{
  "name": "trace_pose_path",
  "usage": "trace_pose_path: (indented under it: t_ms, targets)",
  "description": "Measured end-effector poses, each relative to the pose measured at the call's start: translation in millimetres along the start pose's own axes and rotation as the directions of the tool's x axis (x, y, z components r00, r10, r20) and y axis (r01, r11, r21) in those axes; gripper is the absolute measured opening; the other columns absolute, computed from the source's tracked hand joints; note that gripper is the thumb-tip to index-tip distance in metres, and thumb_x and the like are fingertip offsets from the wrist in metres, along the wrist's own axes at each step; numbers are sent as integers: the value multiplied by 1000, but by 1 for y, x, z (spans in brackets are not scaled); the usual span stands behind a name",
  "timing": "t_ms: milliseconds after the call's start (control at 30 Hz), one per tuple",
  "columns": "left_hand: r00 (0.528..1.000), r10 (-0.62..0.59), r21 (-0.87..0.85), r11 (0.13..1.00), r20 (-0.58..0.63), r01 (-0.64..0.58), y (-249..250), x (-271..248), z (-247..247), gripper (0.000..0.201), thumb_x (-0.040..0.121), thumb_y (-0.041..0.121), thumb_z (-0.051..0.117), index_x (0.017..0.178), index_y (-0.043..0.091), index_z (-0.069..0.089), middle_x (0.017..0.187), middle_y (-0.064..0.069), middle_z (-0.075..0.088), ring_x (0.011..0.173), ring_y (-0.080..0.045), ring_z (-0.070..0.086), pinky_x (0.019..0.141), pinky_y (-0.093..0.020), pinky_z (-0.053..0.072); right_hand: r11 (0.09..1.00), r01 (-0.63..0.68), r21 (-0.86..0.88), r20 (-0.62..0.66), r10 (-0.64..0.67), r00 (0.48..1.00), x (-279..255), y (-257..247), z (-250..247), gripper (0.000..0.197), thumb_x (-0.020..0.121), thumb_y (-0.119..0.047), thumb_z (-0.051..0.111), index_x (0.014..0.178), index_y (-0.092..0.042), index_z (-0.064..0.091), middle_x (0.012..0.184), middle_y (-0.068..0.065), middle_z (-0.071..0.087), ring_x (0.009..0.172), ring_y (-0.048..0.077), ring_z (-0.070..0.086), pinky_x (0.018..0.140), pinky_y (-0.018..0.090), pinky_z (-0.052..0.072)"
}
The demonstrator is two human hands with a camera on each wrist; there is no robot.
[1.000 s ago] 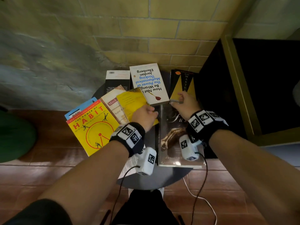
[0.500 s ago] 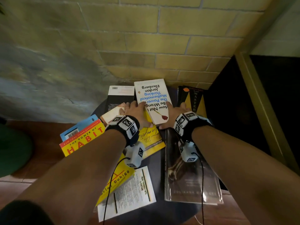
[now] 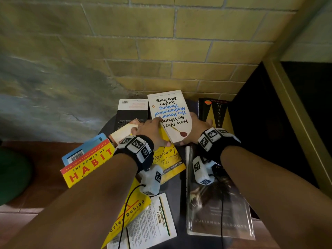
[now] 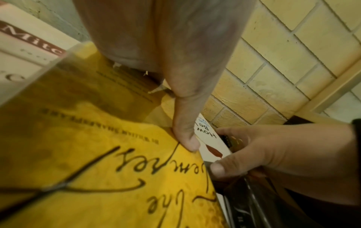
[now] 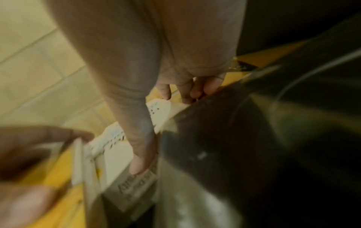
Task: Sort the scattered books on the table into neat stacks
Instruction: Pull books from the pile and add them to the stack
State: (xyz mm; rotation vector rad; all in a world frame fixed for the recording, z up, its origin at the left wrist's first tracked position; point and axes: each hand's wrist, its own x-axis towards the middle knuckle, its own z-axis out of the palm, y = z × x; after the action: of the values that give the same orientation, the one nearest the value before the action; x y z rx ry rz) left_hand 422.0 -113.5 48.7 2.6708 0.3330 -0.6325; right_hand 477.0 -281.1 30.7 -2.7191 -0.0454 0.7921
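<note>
A white book [image 3: 168, 112] titled "How Not to Be Wrong" lies at the back of the small round table [image 3: 177, 187], its near end over a yellow book [image 3: 168, 159]. My left hand [image 3: 152, 130] grips its left edge and my right hand [image 3: 195, 126] grips its right edge. In the left wrist view my left thumb [image 4: 187, 138] presses the white book [image 4: 210, 138] by its corner, and my right hand [image 4: 273, 154] pinches the other side. In the blurred right wrist view my right thumb lies on the cover [image 5: 117, 154].
Around it lie a black book [image 3: 132, 112], a "Mastery" book [image 3: 218, 112], a cream book [image 3: 124, 132], a yellow "Habit" book [image 3: 86, 164] over a blue one [image 3: 84, 150], a dark hardcover [image 3: 215, 203] and a leaflet [image 3: 154, 221]. A brick wall stands just behind.
Both hands have reached forward from the yellow book and the dark hardcover and taken hold of the white book's two sides. The yellow book now lies nearer me.
</note>
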Motion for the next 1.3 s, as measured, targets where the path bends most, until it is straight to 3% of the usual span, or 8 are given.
trace_pose_path:
  t_ms: [200,333,667,833,967,1133,1200,1300]
  targets:
    - [1000,-9,-23,1000,3,9,0,-3,-2,100,70,47,81,150,30,24,151,-2,38,139,-31,36,111,-56,22,939,-86,332,-9,94,996,-4,5,-8,104,69,-48,79,150,-19,20,146,6,42,141,35,23,113,45,29]
    - [1000,-15,-37,999,15,15,-2,-1,-3,100,69,46,82,149,30,25,150,-4,40,138,-33,36,110,-57,22,815,36,579,-25,-26,999,-8,-5,-9,45,82,-22,74,119,-6,56,115,6,65,106,21,58,88,29,43]
    - [1000,0,-78,997,1,0,-8,0,-2,102,66,46,85,147,27,27,146,-8,42,137,-32,37,114,-55,20,661,306,685,-372,-44,927,-32,-12,-41,27,79,-6,73,99,-14,58,92,7,67,52,4,63,52,17,48]
    - [962,-81,-516,854,-260,-67,-4,-10,-30,98,76,28,80,153,16,21,149,-17,37,138,-35,37,113,-48,34,549,482,682,-598,40,800,-69,-10,-80,31,74,-12,79,98,-19,60,87,-2,68,69,4,65,58,16,52]
    - [860,84,-366,881,-503,-300,21,-47,-78,101,76,32,80,154,18,17,157,-14,24,145,-32,22,119,-48,20,516,609,602,-635,-152,757,-114,-14,-108,29,78,-11,77,98,-21,58,89,-13,65,73,-9,64,65,12,53]
    - [897,366,-304,850,-248,-431,51,-87,-105,59,80,46,73,130,23,51,126,-6,64,114,-27,62,95,-49,51,610,617,498,-548,-330,769,-147,-14,-137,33,77,-18,77,106,-16,61,91,-9,65,77,-5,63,70,18,53]
    - [892,392,-452,769,-224,-451,56,-102,-100,38,90,38,66,120,18,53,111,-5,70,95,-23,69,81,-47,57,678,598,428,-610,-272,744,-153,-9,-146,45,72,-35,79,112,-21,63,96,-7,66,88,7,64,79,28,54]
    - [916,313,-676,621,-250,-396,57,-117,-75,34,95,40,58,120,18,52,119,-3,68,102,-20,68,89,-47,55,825,465,322,-740,-87,666,-151,9,-135,66,69,-61,71,124,-28,56,109,-4,61,104,17,58,91,38,50]
